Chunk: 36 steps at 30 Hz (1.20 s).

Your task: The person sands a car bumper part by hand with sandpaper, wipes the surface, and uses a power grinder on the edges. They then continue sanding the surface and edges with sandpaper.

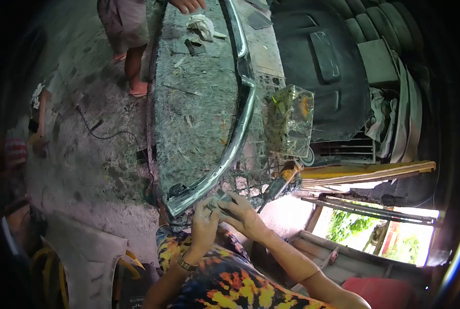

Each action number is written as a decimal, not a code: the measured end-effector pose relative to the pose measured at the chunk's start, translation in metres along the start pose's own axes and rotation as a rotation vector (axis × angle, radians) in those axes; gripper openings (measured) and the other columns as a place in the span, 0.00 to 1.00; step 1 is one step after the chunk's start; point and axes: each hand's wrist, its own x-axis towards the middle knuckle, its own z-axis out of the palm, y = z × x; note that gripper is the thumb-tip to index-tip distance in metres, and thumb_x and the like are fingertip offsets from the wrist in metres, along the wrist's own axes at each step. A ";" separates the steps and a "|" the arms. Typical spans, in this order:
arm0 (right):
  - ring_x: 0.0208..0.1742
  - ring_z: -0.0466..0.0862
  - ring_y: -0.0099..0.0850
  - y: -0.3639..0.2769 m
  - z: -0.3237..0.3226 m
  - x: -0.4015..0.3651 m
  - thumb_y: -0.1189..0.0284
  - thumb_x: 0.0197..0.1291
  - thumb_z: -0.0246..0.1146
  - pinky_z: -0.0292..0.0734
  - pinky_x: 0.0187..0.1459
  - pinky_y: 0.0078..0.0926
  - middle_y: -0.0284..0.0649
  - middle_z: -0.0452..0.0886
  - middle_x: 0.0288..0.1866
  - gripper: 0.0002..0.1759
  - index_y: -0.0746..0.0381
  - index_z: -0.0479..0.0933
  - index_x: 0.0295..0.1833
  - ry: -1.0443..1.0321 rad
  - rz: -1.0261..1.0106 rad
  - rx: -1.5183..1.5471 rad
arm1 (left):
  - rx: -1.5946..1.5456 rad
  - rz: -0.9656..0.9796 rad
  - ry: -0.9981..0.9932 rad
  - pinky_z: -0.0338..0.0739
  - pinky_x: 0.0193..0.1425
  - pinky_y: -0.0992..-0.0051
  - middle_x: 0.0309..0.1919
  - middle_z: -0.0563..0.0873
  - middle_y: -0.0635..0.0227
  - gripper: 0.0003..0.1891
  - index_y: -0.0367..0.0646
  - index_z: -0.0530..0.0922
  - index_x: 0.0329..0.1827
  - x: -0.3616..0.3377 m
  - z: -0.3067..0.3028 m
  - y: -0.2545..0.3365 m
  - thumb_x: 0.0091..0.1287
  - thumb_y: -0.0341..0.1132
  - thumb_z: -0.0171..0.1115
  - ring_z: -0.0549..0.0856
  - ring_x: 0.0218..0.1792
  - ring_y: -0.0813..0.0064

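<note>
Both hands meet near the front end of a long curved trim piece (229, 160), dark with whitish streaks, which lies along a rough, littered worktable (189, 110). Between the fingers is a small grey pad (222, 196). My left hand (205, 219), with a band at the wrist, has its fingers bent around the pad's left side. On the right, my right hand (240, 210) pinches the same pad between thumb and fingers. The tip of the trim piece is just left of the hands.
A power tool (281, 184) and a clear-taped box (290, 121) are right of the trim piece. Crumpled cloth (201, 26) lies farther up the table. Another person (132, 31) stands at the table's far left side. A cable (111, 135) crosses the floor.
</note>
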 end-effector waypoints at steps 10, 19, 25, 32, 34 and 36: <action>0.54 0.80 0.45 0.051 -0.118 0.036 0.70 0.67 0.68 0.75 0.56 0.39 0.46 0.79 0.52 0.18 0.59 0.83 0.61 -0.190 -0.216 0.093 | 0.764 0.414 0.127 0.79 0.54 0.71 0.44 0.85 0.58 0.15 0.34 0.81 0.56 0.042 0.020 0.053 0.67 0.27 0.67 0.86 0.46 0.63; 0.40 0.76 0.16 0.157 -0.261 -0.072 0.81 0.67 0.65 0.70 0.39 0.14 0.31 0.81 0.51 0.17 0.66 0.82 0.61 0.674 0.129 0.948 | 0.652 0.265 -0.160 0.72 0.71 0.60 0.70 0.75 0.46 0.37 0.34 0.63 0.77 0.139 0.207 0.024 0.69 0.39 0.71 0.76 0.70 0.54; 0.56 0.79 0.21 0.220 -0.275 -0.105 0.75 0.66 0.68 0.73 0.60 0.22 0.33 0.82 0.55 0.22 0.66 0.81 0.65 0.965 0.183 0.798 | 1.201 0.616 0.018 0.49 0.84 0.48 0.80 0.53 0.33 0.64 0.33 0.41 0.85 0.194 0.319 0.035 0.59 0.54 0.79 0.52 0.81 0.38; 0.50 0.81 0.20 0.257 -0.243 -0.202 0.71 0.65 0.72 0.77 0.51 0.19 0.34 0.86 0.53 0.22 0.63 0.82 0.64 1.203 0.301 0.810 | 1.420 0.531 0.219 0.56 0.79 0.40 0.83 0.51 0.42 0.69 0.41 0.45 0.86 0.220 0.332 0.014 0.53 0.75 0.70 0.56 0.80 0.38; 0.39 0.77 0.17 0.253 -0.225 -0.245 0.70 0.66 0.71 0.72 0.39 0.18 0.31 0.85 0.46 0.22 0.61 0.82 0.65 1.285 0.387 0.777 | 1.452 0.636 0.260 0.59 0.78 0.45 0.81 0.57 0.42 0.61 0.39 0.51 0.85 0.208 0.317 0.008 0.59 0.68 0.71 0.60 0.79 0.42; 0.29 0.71 0.15 0.251 -0.202 -0.290 0.69 0.69 0.68 0.63 0.26 0.17 0.29 0.84 0.38 0.20 0.59 0.83 0.65 1.379 0.456 0.720 | 1.243 0.832 0.030 0.65 0.75 0.50 0.74 0.68 0.44 0.45 0.35 0.67 0.76 0.188 0.296 0.012 0.66 0.57 0.72 0.68 0.74 0.46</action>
